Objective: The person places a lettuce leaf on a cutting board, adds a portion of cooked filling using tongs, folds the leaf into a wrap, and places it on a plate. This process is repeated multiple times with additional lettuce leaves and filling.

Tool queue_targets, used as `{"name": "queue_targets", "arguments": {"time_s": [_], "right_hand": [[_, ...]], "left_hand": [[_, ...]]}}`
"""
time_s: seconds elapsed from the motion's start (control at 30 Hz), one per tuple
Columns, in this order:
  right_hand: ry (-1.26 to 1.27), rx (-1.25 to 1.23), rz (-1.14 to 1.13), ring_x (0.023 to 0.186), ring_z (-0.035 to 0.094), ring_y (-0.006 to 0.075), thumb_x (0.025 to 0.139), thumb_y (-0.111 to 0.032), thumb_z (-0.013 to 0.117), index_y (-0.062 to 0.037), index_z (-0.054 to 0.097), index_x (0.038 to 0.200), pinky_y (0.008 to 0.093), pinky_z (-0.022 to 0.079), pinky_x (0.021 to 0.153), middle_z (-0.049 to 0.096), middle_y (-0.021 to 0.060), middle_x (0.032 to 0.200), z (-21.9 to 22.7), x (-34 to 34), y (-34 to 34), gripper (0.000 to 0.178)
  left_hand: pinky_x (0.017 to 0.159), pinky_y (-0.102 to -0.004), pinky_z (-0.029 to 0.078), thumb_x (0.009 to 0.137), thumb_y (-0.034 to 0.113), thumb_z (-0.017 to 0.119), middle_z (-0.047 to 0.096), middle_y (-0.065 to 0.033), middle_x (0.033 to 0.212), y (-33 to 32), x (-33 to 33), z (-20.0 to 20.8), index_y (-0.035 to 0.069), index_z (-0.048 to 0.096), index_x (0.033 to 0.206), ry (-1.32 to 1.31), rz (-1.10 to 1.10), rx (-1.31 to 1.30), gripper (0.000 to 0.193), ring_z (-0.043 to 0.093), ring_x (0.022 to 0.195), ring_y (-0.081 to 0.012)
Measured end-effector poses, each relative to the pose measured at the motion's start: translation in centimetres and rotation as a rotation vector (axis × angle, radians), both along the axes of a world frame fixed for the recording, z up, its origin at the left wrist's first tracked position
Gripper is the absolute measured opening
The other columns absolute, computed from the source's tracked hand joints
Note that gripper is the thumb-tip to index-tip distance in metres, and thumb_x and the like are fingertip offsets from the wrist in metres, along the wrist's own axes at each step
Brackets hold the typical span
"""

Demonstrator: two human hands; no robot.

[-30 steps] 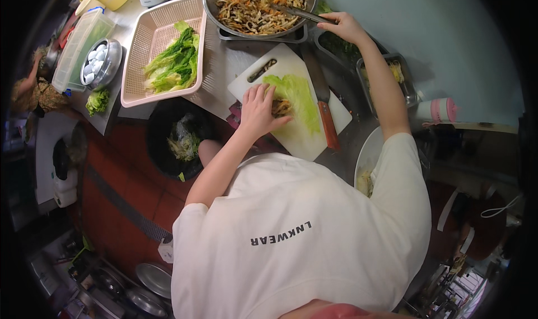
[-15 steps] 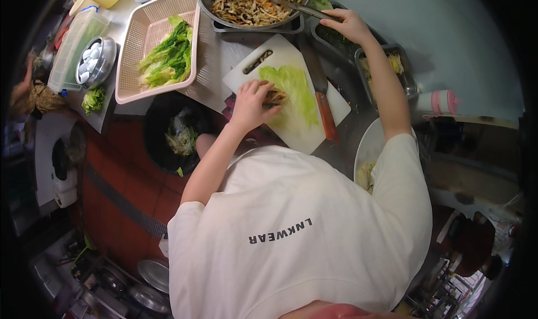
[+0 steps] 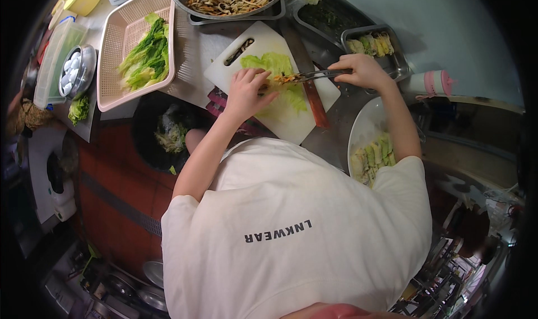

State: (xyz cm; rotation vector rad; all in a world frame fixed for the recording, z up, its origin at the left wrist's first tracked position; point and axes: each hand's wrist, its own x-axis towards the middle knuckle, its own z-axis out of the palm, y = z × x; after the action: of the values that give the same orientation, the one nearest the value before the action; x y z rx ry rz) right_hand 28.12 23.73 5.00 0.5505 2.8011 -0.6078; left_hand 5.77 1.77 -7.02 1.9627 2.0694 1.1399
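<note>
My right hand (image 3: 361, 71) grips a pair of metal tongs (image 3: 328, 73). Their tips are over a pale green leaf (image 3: 289, 101), with shredded filling (image 3: 284, 79) in orange and brown at them. Cupped at the left side of that filling is my left hand (image 3: 245, 93), thumb and fingers apart; its fingertips hide part of the heap. The leaf lies on a white cutting board (image 3: 300, 129). Across the board's right side rests a knife with a wooden handle (image 3: 316, 106).
Beyond the board stands a steel bowl (image 3: 221, 15) of shredded filling. Left are a pink basket (image 3: 106, 89) with leaves, a bowl of eggs (image 3: 70, 72) and a black bin (image 3: 147, 145). Right are a plate (image 3: 358, 123) and a metal tray (image 3: 399, 66) with rolls, plus a pink-lidded bottle (image 3: 423, 84).
My right hand and the tongs have come from the big bowl toward me, down to the leaf, bringing filling. My left hand stays by the heap on the leaf. The whole view has shifted slightly.
</note>
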Motion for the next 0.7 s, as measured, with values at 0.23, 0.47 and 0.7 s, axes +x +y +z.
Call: {"name": "queue_targets", "arguments": {"time_s": [0.23, 0.47, 0.7], "right_hand": [[0.009, 0.034, -0.019, 0.076, 0.060, 0.0244, 0.069, -0.028, 0.077, -0.0184, 0.069, 0.110, 0.0363, 0.047, 0.068, 0.061, 0.0044, 0.080, -1.9, 0.3, -0.1, 0.043], [0.060, -0.009, -0.044, 0.069, 0.057, 0.0216, 0.071, -0.017, 0.075, -0.0144, 0.070, 0.107, 0.0322, 0.043, 0.062, 0.059, 0.0049, 0.077, -0.3, 2.5, 0.0, 0.037], [0.147, -0.294, -0.221, 0.068, 0.054, 0.0133, 0.073, -0.008, 0.074, -0.0056, 0.069, 0.104, 0.0283, 0.041, 0.062, 0.059, 0.0038, 0.074, -0.1, 3.2, 0.2, 0.031]], "left_hand": [[0.083, -0.0355, 0.043, 0.074, 0.018, 0.071, 0.066, -0.0001, 0.091, 1.2, 0.8, -1.3, 0.010, 0.072, 0.090, -0.018, -0.059, -0.044, 0.018, 0.058, 0.089, -0.0217], [0.083, -0.0345, 0.042, 0.070, 0.017, 0.071, 0.064, 0.0012, 0.088, 1.5, 1.3, -0.8, 0.013, 0.072, 0.083, 0.041, -0.017, -0.022, 0.014, 0.055, 0.092, -0.0209], [0.087, -0.0367, 0.041, 0.065, 0.019, 0.070, 0.063, -0.0019, 0.092, 1.5, 1.5, -0.7, 0.011, 0.070, 0.089, 0.019, -0.028, 0.002, 0.025, 0.055, 0.094, -0.0235]]}}
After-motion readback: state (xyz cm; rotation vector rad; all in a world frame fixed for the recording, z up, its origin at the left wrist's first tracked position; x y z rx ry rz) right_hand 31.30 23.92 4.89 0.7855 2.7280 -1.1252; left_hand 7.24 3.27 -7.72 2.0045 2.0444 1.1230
